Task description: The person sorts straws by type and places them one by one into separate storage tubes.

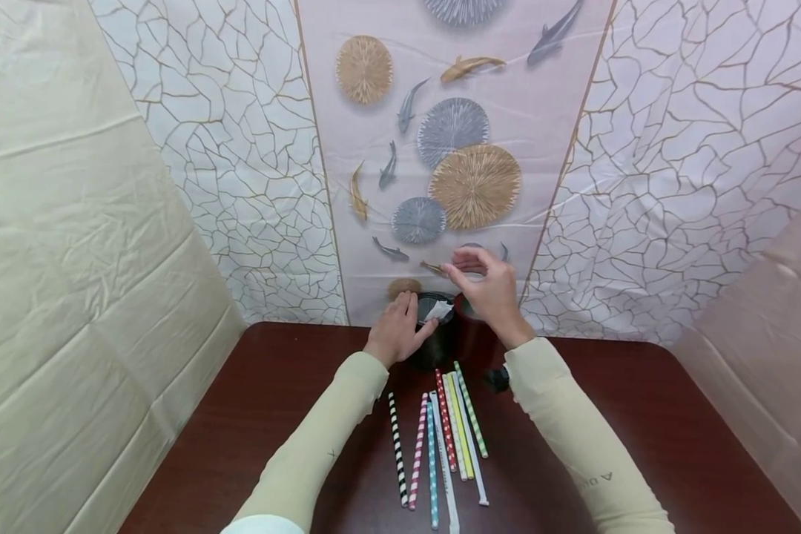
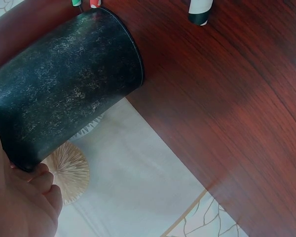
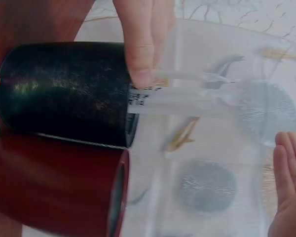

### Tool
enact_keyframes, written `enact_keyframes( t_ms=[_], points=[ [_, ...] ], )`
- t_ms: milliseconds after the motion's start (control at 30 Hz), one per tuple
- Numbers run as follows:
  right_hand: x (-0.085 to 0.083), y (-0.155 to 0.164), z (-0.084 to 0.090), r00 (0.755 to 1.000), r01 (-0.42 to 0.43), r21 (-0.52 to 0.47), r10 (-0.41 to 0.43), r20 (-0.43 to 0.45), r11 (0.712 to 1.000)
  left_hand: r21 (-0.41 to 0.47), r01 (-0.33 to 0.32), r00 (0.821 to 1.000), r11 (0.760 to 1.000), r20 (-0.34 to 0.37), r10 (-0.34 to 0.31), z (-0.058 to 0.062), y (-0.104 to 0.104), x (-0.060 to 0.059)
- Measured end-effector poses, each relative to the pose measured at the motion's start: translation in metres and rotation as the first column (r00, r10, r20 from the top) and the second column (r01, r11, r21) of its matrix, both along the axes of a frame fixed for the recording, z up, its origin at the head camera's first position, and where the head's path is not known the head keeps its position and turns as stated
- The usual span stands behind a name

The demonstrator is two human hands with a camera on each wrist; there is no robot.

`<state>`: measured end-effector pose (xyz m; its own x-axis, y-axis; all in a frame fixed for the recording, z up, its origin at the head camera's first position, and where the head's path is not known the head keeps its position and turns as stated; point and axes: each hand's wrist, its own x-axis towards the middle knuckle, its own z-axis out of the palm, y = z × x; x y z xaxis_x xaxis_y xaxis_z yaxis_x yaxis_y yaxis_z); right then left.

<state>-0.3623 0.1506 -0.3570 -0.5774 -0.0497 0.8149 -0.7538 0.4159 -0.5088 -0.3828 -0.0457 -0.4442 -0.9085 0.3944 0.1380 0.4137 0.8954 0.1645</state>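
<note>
1. The left hand [image 1: 394, 331] wraps around the side of the black cup [image 1: 435, 334], which stands at the far edge of the desk [image 1: 641, 415], against the patterned backdrop [image 1: 454, 148].
2. The right hand [image 1: 487, 285] hovers over the cups, its fingers pinching a clear plastic wrapper [image 3: 187, 96] whose lower end dips into the black cup's mouth.
3. A dark red cup [image 3: 54, 182] stands touching the black one on its right.
4. Striped paper straws [image 1: 440, 445] lie side by side on the desk between the forearms.
</note>
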Motion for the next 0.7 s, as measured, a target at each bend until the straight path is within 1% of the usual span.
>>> enact_keyframes(
  t_ms=[100,200,333,467,567,633,700],
  points=[
    [0.013,0.006,0.008,0.998,0.028,0.046,-0.030,0.049,0.999,0.004,0.003,1.000,1.000,-0.003,-0.003,0.001,0.000,0.000],
    [0.025,0.011,0.014,0.995,0.053,0.104,-0.061,0.078,0.993,0.002,0.004,1.000,1.000,0.000,-0.004,0.000,0.000,0.001],
    [0.039,0.019,0.019,0.991,0.060,0.161,-0.079,0.112,0.985,0.003,0.004,1.000,1.000,-0.006,-0.004,0.000,0.000,0.001],
    [0.052,0.028,0.021,0.972,0.071,0.233,-0.120,0.202,0.970,0.004,0.010,1.000,1.000,-0.013,-0.010,-0.001,0.001,0.000],
    [0.060,0.033,0.019,0.950,0.077,0.308,-0.163,0.265,0.948,0.000,0.012,1.000,1.000,-0.008,-0.012,-0.001,0.000,0.000],
    [0.064,0.036,0.017,0.940,0.068,0.347,-0.176,0.292,0.935,-0.001,0.013,1.000,1.000,-0.006,-0.013,-0.002,0.000,0.000],
    [0.067,0.038,0.014,0.923,0.047,0.386,-0.188,0.337,0.921,0.000,0.015,1.000,1.000,-0.006,-0.015,-0.002,-0.001,0.000]
  ],
)
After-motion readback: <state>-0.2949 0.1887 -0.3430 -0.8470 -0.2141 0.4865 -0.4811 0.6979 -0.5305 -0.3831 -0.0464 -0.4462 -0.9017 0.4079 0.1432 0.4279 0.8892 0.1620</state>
